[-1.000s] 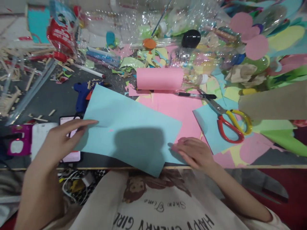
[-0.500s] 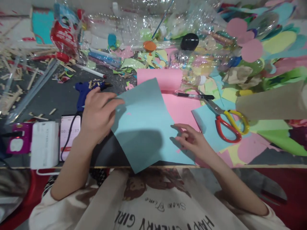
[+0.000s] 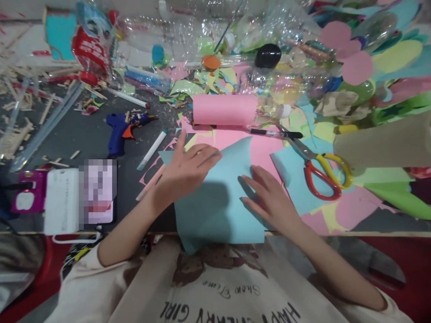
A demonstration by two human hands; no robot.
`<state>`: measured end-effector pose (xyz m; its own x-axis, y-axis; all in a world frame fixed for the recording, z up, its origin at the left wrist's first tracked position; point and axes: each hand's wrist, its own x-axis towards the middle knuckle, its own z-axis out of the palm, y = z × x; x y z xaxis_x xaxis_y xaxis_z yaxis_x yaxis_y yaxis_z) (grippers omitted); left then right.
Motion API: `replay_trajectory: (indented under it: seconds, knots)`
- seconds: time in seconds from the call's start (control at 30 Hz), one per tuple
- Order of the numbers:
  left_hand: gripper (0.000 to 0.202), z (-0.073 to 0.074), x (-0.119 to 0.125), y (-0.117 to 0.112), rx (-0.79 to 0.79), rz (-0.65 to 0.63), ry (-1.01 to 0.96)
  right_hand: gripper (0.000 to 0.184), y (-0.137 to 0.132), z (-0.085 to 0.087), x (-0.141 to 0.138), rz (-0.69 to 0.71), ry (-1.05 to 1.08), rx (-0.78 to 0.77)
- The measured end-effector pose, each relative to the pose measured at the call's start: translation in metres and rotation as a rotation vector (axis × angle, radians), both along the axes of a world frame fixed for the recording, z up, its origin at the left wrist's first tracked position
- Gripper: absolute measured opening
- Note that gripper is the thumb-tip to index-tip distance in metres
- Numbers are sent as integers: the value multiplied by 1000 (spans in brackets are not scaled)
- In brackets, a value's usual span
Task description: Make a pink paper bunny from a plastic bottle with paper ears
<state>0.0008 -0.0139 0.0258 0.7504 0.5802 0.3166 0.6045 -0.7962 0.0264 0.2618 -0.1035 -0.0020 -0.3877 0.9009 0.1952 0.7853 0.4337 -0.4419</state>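
Note:
A light blue paper sheet (image 3: 218, 211) lies at the table's near edge, folded over on itself. My left hand (image 3: 186, 172) lies on its left part with fingers stretched towards the upper corner, pressing the folded flap down. My right hand (image 3: 269, 202) rests flat on the sheet's right side, fingers spread. Under the blue sheet lies a pink sheet (image 3: 259, 150). A pink paper roll (image 3: 225, 109) lies just beyond it.
Red and yellow scissors (image 3: 321, 172) lie right of my hands, with a black pen (image 3: 274, 133) behind. A blue glue gun (image 3: 123, 128), a white marker (image 3: 152, 150), a phone (image 3: 97, 193) and a white box (image 3: 61, 201) sit left. Plastic bottles and paper scraps crowd the back.
My left hand has carried the blue sheet's left edge over to the right, folding it. My right hand has flattened onto the paper. The marker and pink strips on the left are now uncovered.

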Motion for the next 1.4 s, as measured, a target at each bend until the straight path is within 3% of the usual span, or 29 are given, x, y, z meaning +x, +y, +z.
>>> replay_trajectory:
  seconds: [0.1, 0.17, 0.27, 0.37, 0.43, 0.53, 0.57, 0.7, 0.8, 0.93, 1.03, 1.1, 1.17, 1.4]
  knots:
    - [32, -2, 15, -19, -24, -114, -81, 52, -10, 14, 5, -96, 46, 268]
    - [29, -4, 29, -35, -43, -215, -167, 61, -11, 23, 7, -93, 42, 359]
    - [22, -1, 42, -53, -122, -185, -188, 58, -4, 26, 4, -12, -39, 274]
    - [21, 8, 35, -49, -158, -170, -232, 43, 7, 19, 0, 53, -59, 175]
    - [18, 13, 21, -34, -251, -86, -289, 36, 13, 14, -1, 55, -45, 167]
    - [30, 12, -3, -3, -380, 365, -312, 31, 18, 12, 0, 55, -48, 175]
    - [29, 8, -8, 7, -433, 429, -248, 31, 18, 13, 0, 71, -51, 181]
    - [41, -7, -11, 30, -517, 469, -37, 30, 17, 17, -3, 174, -65, 234]
    - [50, -12, -4, 33, -501, 475, 34, 31, 14, 16, -4, 189, -63, 165]
    - [36, -12, 1, 34, -489, 470, -18, 43, 10, 9, -3, 64, 17, 49]
    - [14, -9, 0, 38, -542, 475, -142, 56, 11, 5, -7, -97, 8, 73]
    - [6, -5, -2, 40, -615, 507, -266, 60, 14, 3, -11, -155, -75, 109]
    - [6, 2, -6, 42, -655, 565, -379, 63, 18, 2, -15, -128, -162, 110]
    - [13, 43, -40, 37, -425, 791, -532, 63, 21, -17, -19, 121, -229, -75]
